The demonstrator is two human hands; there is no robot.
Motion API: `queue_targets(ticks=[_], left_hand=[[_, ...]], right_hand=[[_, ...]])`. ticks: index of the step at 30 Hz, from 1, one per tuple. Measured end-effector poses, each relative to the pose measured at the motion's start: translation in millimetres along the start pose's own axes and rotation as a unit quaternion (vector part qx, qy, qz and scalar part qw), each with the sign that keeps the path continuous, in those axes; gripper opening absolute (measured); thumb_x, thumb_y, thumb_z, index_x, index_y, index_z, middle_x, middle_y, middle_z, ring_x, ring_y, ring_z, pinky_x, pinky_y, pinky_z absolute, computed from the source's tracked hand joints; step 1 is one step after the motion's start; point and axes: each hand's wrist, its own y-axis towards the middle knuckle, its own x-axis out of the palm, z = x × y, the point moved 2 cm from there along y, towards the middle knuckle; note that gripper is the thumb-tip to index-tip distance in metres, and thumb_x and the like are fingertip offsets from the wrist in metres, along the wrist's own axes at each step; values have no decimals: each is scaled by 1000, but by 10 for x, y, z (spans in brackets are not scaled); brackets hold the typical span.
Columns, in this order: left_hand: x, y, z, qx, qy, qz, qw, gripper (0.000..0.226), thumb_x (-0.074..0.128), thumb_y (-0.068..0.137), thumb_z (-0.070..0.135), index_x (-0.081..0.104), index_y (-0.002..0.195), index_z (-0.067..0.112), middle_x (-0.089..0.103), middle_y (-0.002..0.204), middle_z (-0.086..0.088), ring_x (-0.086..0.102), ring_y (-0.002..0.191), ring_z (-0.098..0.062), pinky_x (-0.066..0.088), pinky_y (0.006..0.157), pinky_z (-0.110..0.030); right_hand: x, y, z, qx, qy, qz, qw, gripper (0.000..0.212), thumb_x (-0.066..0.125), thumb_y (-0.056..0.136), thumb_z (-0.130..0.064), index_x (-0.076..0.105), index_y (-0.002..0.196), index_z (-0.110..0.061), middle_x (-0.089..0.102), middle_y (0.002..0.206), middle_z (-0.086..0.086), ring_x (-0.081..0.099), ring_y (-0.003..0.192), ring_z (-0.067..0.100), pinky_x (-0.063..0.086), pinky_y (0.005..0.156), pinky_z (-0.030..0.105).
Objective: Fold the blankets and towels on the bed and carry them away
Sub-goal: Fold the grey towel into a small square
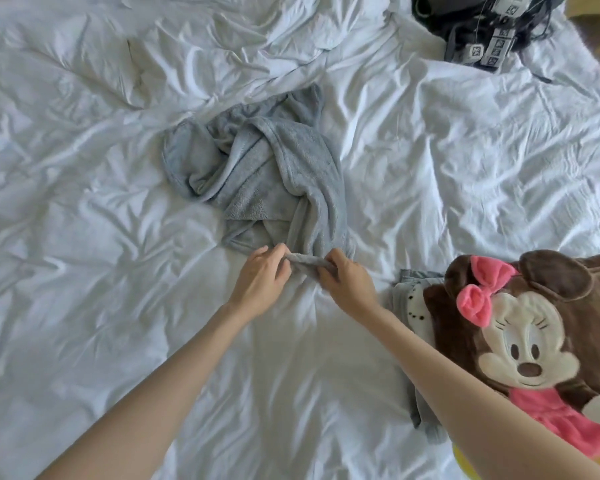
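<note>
A crumpled grey towel lies bunched in the middle of the white bed. Its near edge is twisted into a short strip between my two hands. My left hand pinches the strip's left end with thumb and fingers. My right hand grips its right end with curled fingers. A folded brown blanket with a cartoon mouse and pink bows lies at the right, on top of a folded grey cloth.
A heap of black gear with cables and white marker tags sits at the bed's far right. The wrinkled white sheet stretches bare to the left and towards me. A yellow thing peeks out at the lower right.
</note>
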Motion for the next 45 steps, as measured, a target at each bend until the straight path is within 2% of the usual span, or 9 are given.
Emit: queue_targets(ticks=[4, 15, 20, 23, 28, 33, 40, 42, 45], left_hand=[[-382, -67, 233, -25, -41, -8, 999, 9, 45, 100, 14, 54, 97, 15, 58, 69, 5, 60, 72, -26, 35, 57, -35], [-2253, -195, 1315, 73, 16, 81, 994, 17, 45, 103, 21, 62, 101, 16, 64, 64, -1, 60, 57, -17, 45, 52, -35], [-3181, -357, 1580, 59, 45, 171, 982, 14, 45, 103, 22, 57, 97, 25, 58, 60, 23, 53, 51, 0, 29, 48, -24], [-3686, -443, 1811, 54, 65, 242, 967, 13, 45, 102, 20, 57, 97, 22, 51, 53, 11, 49, 51, -8, 34, 54, -30], [-4365, -562, 2182, 52, 108, 334, 935, 15, 43, 102, 22, 58, 102, 19, 52, 62, 2, 60, 69, -33, 35, 58, -34], [-4727, -558, 2779, 58, 3, 386, 921, 17, 43, 101, 18, 55, 99, 6, 61, 73, -9, 59, 77, -37, 34, 61, -35], [-4995, -732, 3645, 146, -202, 237, 939, 32, 77, 81, 44, 67, 105, 25, 69, 94, 17, 63, 82, 6, 42, 64, -3], [-4951, -777, 3776, 162, -152, 200, 954, 19, 79, 77, 45, 69, 90, 34, 69, 82, 18, 62, 73, 3, 43, 63, -8], [-4877, -832, 3857, 177, -109, 191, 959, 32, 75, 84, 38, 68, 81, 6, 56, 67, -2, 49, 63, -14, 40, 64, -27]], right_hand=[[-357, -179, -295, 6, 73, -42, 996, 34, 73, 76, -47, 46, 68, -28, 55, 52, -14, 52, 51, 1, 32, 44, 18], [-1749, -400, -1497, -18, -96, 141, 985, 19, 51, 81, -6, 59, 96, -16, 59, 96, 1, 61, 82, 28, 46, 61, 33], [-2409, -456, -1877, 7, -155, 170, 973, 33, 51, 79, -7, 66, 104, -22, 69, 98, 8, 64, 92, 31, 42, 64, 31], [-2729, -618, -1978, 16, -149, 194, 969, 24, 53, 77, -8, 63, 93, -24, 69, 94, 6, 64, 93, 30, 37, 64, 29], [-3346, -910, -2100, 37, 43, 229, 972, 19, 51, 72, 2, 59, 70, -15, 61, 67, 5, 63, 75, 30, 42, 56, 28], [-4006, -1188, -3106, -126, 138, 263, 947, 27, 50, 79, 6, 69, 95, -5, 69, 85, 12, 60, 77, 22, 45, 62, 28], [-4644, -1768, -4307, -262, 155, 215, 928, 19, 46, 79, 2, 63, 84, 8, 54, 72, 8, 47, 70, 14, 38, 61, 26], [-4686, -1926, -4490, -294, 165, 193, 921, 19, 45, 76, 4, 58, 66, -6, 50, 64, 1, 43, 64, 12, 36, 56, 24], [-4694, -2004, -4556, -323, 146, 179, 918, 19, 48, 74, 3, 60, 65, -9, 52, 63, -1, 45, 62, 10, 38, 55, 24]])
